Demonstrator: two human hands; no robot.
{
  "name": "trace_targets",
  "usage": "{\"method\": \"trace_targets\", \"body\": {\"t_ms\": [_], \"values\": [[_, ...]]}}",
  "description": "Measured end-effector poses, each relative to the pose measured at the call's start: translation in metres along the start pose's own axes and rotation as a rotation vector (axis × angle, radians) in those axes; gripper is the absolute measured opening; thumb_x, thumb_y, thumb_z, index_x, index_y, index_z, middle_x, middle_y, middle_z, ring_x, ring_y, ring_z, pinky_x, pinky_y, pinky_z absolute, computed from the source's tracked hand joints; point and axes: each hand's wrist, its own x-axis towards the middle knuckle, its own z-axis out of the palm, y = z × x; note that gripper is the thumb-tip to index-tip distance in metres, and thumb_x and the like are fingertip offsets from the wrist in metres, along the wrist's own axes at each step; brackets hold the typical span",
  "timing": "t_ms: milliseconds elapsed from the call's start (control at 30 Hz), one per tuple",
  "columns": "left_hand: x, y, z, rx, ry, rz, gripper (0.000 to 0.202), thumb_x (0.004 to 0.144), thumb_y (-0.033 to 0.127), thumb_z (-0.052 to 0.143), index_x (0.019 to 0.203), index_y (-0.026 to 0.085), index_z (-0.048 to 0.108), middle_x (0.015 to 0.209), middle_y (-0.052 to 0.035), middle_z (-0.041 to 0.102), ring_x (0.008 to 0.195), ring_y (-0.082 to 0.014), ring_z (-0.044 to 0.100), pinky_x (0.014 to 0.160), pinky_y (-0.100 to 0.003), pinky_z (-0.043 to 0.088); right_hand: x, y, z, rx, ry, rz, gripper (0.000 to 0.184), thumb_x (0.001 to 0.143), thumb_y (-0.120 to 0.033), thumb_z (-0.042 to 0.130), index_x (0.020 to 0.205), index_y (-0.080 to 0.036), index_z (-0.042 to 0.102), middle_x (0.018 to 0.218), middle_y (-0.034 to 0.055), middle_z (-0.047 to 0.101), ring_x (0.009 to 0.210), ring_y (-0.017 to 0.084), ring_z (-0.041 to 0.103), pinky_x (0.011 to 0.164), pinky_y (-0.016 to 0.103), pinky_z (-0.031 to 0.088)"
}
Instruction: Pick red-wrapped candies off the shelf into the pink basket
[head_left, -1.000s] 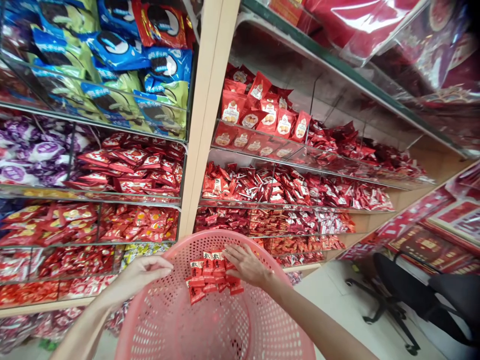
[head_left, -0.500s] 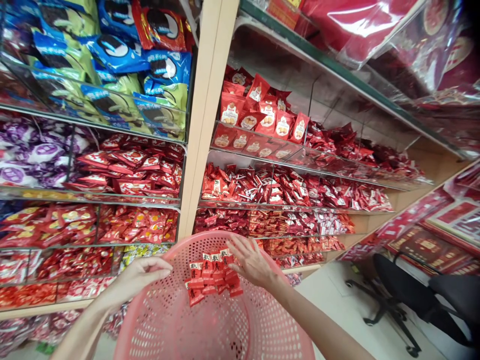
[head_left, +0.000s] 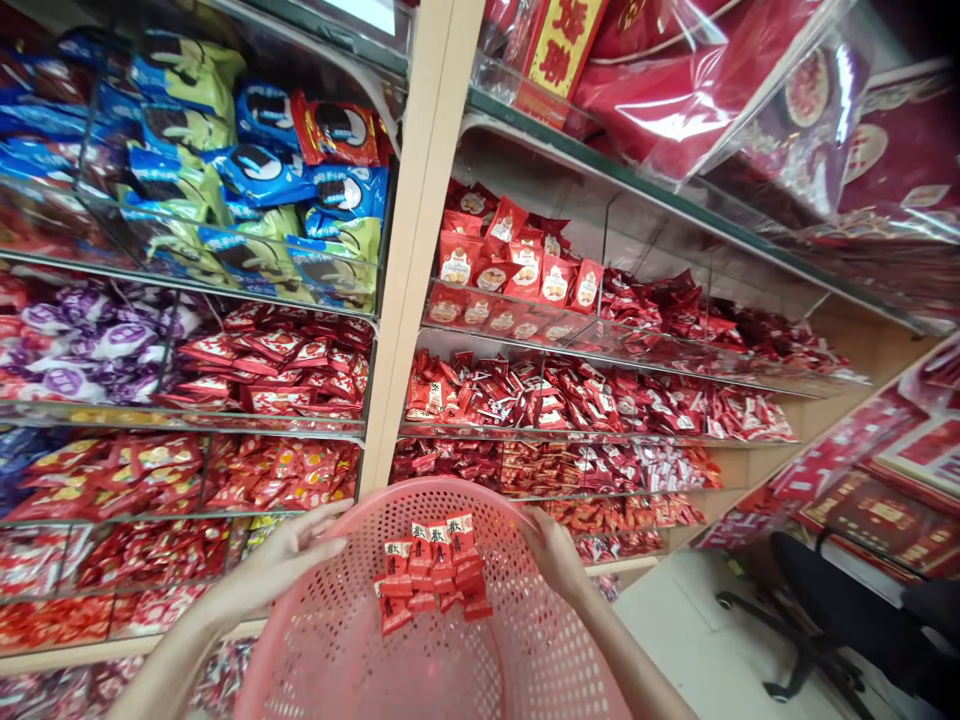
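A pink perforated plastic basket [head_left: 345, 640] fills the bottom centre. Several small red candy packets [head_left: 435, 572] with white labels lie against its far wall. My left hand [head_left: 289, 560] grips the basket's left rim, thumb over the edge. At the right rim, my right hand [head_left: 555, 555] has its fingers curled over the edge. Neither hand touches the packets.
Glass-fronted shelves [head_left: 570, 345] packed with red sweets rise ahead; blue and green biscuit packs [head_left: 255, 200] sit upper left, purple sweets [head_left: 82, 335] at left. A beige upright post [head_left: 416, 250] divides the shelving. Red gift boxes [head_left: 705, 90] sit on top. A black chair [head_left: 847, 610] stands lower right.
My right hand has left the candy packets and moved right onto the basket rim. The view has tilted downward slightly, so the shelves sit lower in frame.
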Motion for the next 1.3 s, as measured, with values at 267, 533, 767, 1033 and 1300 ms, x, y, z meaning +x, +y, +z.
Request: {"method": "trace_targets", "body": {"t_ms": [267,533,767,1033,1300], "values": [[0.033,0.041,0.012,0.593,-0.024,0.362,0.046,0.087,0.041,0.041,0.127,0.02,0.049,0.139,-0.0087,0.044,0.129,-0.0219,0.037,0.109,-0.038,0.027,-0.005,-0.002,0.001,-0.046,0.012,0.005,0.033,0.086,-0.029,0.035,0.108,-0.019,0.057,0.096,0.0087,0.068,0.088,0.021,0.063,0.076,0.029,0.045],[0.105,0.053,0.067,0.829,-0.195,0.399,0.045,0.087,0.03,0.042,0.127,0.012,0.048,0.132,-0.015,0.05,0.125,-0.0243,0.043,0.105,-0.037,0.033,-0.003,-0.023,-0.004,-0.031,0.016,-0.03,0.033,0.086,-0.029,0.035,0.108,-0.019,0.057,0.1,0.0092,0.067,0.093,0.022,0.062,0.08,0.03,0.044],[0.11,0.041,0.073,0.857,-0.063,0.362,0.044,0.09,0.034,0.03,0.124,0.017,0.053,0.127,-0.0118,0.056,0.119,-0.025,0.049,0.101,-0.037,0.037,-0.002,-0.024,0.001,-0.033,0.013,-0.059,0.032,0.086,-0.026,0.034,0.11,-0.021,0.055,0.101,0.0079,0.066,0.094,0.022,0.062,0.08,0.031,0.045],[0.112,0.039,0.075,0.845,-0.024,0.347,0.042,0.084,0.03,0.042,0.123,0.021,0.055,0.123,-0.0085,0.06,0.113,-0.0244,0.055,0.096,-0.035,0.042,0.048,-0.12,-0.048,-0.257,0.24,-0.201,0.025,0.09,-0.028,0.037,0.095,-0.02,0.06,0.096,0.0091,0.062,0.094,0.022,0.056,0.081,0.032,0.043],[0.108,0.035,0.075,0.827,-0.017,0.351,0.052,0.081,0.038,0.045,0.128,0.017,0.05,0.13,-0.0107,0.054,0.119,-0.0254,0.051,0.099,-0.036,0.039,0.13,-0.223,-0.045,-0.289,0.079,-0.027,0.025,0.087,-0.024,0.041,0.096,-0.016,0.063,0.112,0.012,0.054,0.096,0.023,0.06,0.079,0.034,0.045]]}}
